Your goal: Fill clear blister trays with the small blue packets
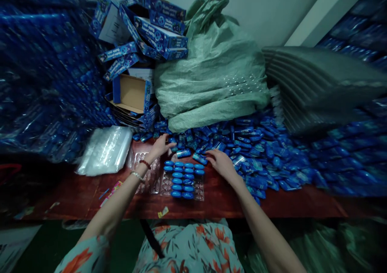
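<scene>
On the red desk (220, 206), I lose part of the blue capsule pile (260, 148) behind the green sack (211, 83). Both arms (119, 198) reach forward, left hand (160, 146) angled inward, right hand (222, 164) bent by one capsule (199, 158); I can't tell whether either pinches anything. The part-filled tray (198, 193) lies between the arms.
</scene>
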`<state>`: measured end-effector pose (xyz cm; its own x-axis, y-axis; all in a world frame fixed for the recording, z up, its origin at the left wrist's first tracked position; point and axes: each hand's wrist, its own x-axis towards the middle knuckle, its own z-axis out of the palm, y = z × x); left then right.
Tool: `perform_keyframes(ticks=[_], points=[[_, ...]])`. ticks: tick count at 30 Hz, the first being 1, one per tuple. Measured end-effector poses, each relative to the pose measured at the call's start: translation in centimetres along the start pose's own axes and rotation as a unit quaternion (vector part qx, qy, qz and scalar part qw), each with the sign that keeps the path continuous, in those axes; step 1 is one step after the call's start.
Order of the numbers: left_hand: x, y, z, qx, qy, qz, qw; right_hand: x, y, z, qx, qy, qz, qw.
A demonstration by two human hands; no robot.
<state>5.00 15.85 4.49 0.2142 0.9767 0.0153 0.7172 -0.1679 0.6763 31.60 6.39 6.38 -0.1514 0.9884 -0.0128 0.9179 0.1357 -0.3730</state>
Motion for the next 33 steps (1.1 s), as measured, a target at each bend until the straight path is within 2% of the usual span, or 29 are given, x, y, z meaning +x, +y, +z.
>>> perform_keyframes(ticks=[2,4,6,8,10,13,15,17,19,21,23,25,29,31,33], points=[[1.4,0.3,0.7,0.008,-0.017,-0.01,1.0,1.0,-0.1,0.4,-0.025,-0.037,0.0,0.999],[1.8,0.6,0.9,0.008,-0.018,-0.015,1.0,1.2,-0.3,1.1,-0.034,-0.044,0.006,0.998],[1.2,0.7,0.4,0.005,-0.017,-0.019,1.0,0.9,-0.5,1.5,-0.03,-0.034,0.012,0.999],[-0.3,0.4,-0.8,0.001,-0.01,-0.016,1.0,-0.1,-0.2,1.5,-0.008,-0.006,0.018,1.0],[-2.9,-0.2,-2.4,-0.022,0.033,-0.004,0.999,-1.8,0.4,1.1,0.053,0.069,0.023,0.996],[-8.3,-1.6,-4.2,-0.084,0.154,-0.006,0.984,-5.4,1.8,0.3,0.173,0.196,0.031,0.965],[-12.3,-2.5,-4.5,-0.113,0.207,-0.03,0.971,-8.0,2.4,0.2,0.226,0.198,0.027,0.954],[-15.5,-2.9,-3.8,-0.129,0.22,-0.033,0.966,-9.8,2.3,0.7,0.253,0.154,0.016,0.955],[-17.6,-2.6,-2.5,-0.121,0.208,-0.02,0.97,-10.6,1.6,1.8,0.257,0.123,0.015,0.958],[-18.3,-2.0,-0.8,-0.1,0.19,-0.004,0.977,-10.4,0.6,3.0,0.248,0.122,0.009,0.961],[-18.0,-1.5,0.5,-0.066,0.173,0.032,0.982,-9.6,-0.2,3.7,0.23,0.121,-0.044,0.965],[-17.4,-1.3,1.1,-0.002,0.151,0.098,0.984,-8.8,-0.6,3.6,0.191,0.103,-0.122,0.969],[-16.1,-0.9,0.3,0.144,0.05,0.236,0.96,-7.8,-1.0,1.6,0.04,0.045,-0.231,0.971],[-15.5,-0.3,-0.6,0.173,-0.016,0.266,0.948,-7.3,-1.4,0.7,-0.033,0.021,-0.258,0.965],[-14.8,0.6,-1.2,0.192,-0.08,0.268,0.941,-6.9,-2.0,0.4,-0.084,0.002,-0.271,0.959]])
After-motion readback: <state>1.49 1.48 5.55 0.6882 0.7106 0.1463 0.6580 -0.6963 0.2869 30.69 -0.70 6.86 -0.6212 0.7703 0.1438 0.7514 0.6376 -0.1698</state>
